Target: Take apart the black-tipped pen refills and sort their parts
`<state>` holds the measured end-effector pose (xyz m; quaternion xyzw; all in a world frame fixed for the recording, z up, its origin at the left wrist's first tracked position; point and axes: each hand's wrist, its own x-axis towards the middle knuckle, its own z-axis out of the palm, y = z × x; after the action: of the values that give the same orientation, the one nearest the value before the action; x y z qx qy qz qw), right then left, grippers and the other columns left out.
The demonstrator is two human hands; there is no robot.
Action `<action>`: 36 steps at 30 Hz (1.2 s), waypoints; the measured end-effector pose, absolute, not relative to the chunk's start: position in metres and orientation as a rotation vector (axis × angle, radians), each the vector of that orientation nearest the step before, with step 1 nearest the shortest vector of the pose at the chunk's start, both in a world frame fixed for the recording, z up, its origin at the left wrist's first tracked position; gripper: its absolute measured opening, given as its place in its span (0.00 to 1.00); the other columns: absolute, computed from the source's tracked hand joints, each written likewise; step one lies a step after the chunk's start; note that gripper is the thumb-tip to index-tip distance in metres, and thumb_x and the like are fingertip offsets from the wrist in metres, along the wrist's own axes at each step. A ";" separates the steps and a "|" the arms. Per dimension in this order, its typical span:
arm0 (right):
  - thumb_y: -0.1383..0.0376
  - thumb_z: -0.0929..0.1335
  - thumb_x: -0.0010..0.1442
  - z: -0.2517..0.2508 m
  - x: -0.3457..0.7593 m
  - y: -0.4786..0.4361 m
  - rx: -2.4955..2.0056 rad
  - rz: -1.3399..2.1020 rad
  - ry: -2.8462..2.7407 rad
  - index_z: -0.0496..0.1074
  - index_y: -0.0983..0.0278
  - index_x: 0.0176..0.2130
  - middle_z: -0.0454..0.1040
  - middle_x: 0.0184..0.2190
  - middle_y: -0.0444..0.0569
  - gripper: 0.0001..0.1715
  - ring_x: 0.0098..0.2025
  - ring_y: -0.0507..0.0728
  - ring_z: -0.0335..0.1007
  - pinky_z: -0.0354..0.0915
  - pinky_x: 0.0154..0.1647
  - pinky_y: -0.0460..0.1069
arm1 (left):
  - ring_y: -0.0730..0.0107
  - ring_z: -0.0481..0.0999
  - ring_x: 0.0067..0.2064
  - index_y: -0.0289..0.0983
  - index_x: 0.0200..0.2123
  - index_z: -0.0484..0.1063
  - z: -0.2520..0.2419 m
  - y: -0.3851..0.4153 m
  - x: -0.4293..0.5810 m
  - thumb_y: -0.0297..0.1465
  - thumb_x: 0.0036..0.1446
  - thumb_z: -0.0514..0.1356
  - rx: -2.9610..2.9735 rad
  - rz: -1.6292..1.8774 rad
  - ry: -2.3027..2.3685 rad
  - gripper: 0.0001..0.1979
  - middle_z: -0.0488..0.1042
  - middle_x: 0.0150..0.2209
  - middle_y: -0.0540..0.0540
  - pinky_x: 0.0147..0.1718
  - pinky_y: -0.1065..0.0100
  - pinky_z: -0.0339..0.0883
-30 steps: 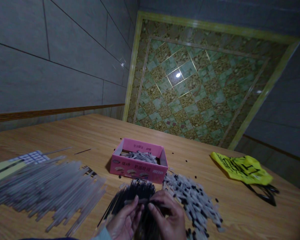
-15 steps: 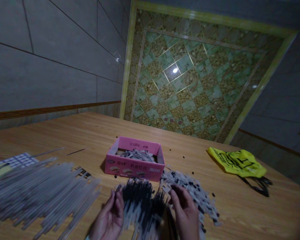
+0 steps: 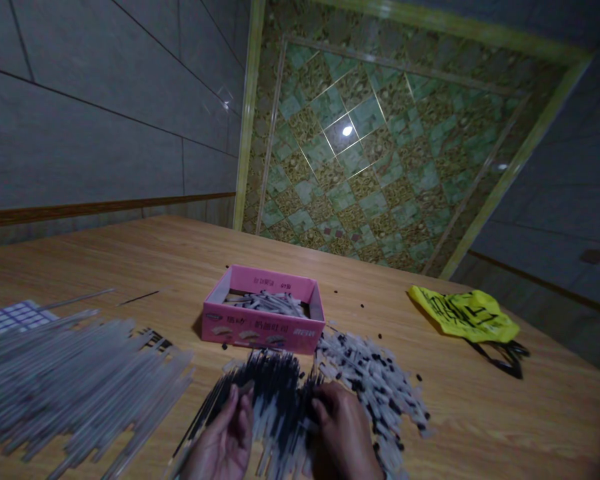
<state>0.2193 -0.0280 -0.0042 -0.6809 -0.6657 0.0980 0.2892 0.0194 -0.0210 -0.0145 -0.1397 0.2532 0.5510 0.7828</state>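
Note:
In front of me lies a bundle of thin black sticks with translucent lower parts [image 3: 275, 380]. My left hand [image 3: 223, 437] is at its left side, thumb and fingertips pinched around a small dark piece I cannot identify. My right hand [image 3: 345, 423] reaches to the bundle's right edge with its fingers curled together; what they hold, if anything, is hidden. Right of the bundle spreads a heap of short translucent tubes with black bits [image 3: 380, 380]. A pink cardboard box [image 3: 263, 335] stands just beyond the bundle, with similar short pieces [image 3: 273, 303] in it.
Long clear tubes [image 3: 80, 380] cover the left of the wooden table [image 3: 155, 257], beside a checked cloth or sheet [image 3: 23, 315]. At the right lies a yellow bag [image 3: 463, 313] with black straps. Small black bits are scattered about the box. Tiled walls bound the table.
My right hand has moved from the edge of the short-tube heap leftward and down to the black sticks, its fingers closing. My left hand stays pinched beside the bundle. The view has shifted slightly.

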 end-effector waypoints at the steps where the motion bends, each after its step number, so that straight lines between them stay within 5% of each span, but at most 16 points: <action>1: 0.72 0.63 0.52 -0.003 0.219 -0.028 -1.826 0.257 -1.784 0.75 0.60 0.29 0.76 0.29 0.48 0.12 0.34 0.58 0.72 0.60 0.34 0.47 | 0.77 0.78 0.25 0.34 0.27 0.75 -0.015 -0.021 0.020 0.22 0.62 0.46 -0.299 1.189 0.548 0.19 0.80 0.28 0.43 0.21 0.81 0.73; 17: 0.71 0.64 0.52 -0.023 0.198 -0.010 -1.817 0.155 -1.793 0.73 0.62 0.29 0.73 0.33 0.50 0.09 0.35 0.58 0.70 0.60 0.33 0.47 | 0.76 0.78 0.23 0.32 0.30 0.71 -0.011 -0.024 0.027 0.19 0.60 0.48 -0.263 1.184 0.612 0.14 0.79 0.26 0.43 0.19 0.80 0.72; 21: 0.65 0.65 0.54 -0.015 0.193 -0.018 -1.432 0.563 -1.480 0.71 0.64 0.31 0.73 0.28 0.49 0.05 0.33 0.57 0.70 0.64 0.33 0.48 | 0.76 0.77 0.22 0.32 0.30 0.70 -0.011 -0.024 0.029 0.17 0.58 0.51 -0.182 1.207 0.668 0.10 0.78 0.24 0.45 0.18 0.80 0.72; 25: 0.57 0.71 0.49 -0.010 0.179 -0.032 -1.125 1.004 -1.135 0.74 0.66 0.32 0.73 0.24 0.47 0.14 0.25 0.55 0.69 0.65 0.23 0.46 | 0.76 0.77 0.23 0.31 0.30 0.69 -0.016 -0.023 0.031 0.15 0.53 0.56 0.009 1.291 0.768 0.07 0.78 0.24 0.46 0.20 0.79 0.72; 36: 0.62 0.73 0.43 -0.008 0.171 -0.043 -1.117 0.845 -1.164 0.75 0.64 0.27 0.74 0.22 0.46 0.09 0.26 0.54 0.68 0.65 0.26 0.45 | 0.74 0.76 0.25 0.34 0.32 0.64 -0.019 -0.029 0.031 0.27 0.45 0.67 0.362 1.310 0.831 0.14 0.78 0.26 0.46 0.24 0.76 0.69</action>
<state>0.1707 -0.0431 -0.0077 -0.4844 -0.5047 0.3666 0.6134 0.0308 -0.0285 -0.0190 0.1624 0.3730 0.5877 0.6993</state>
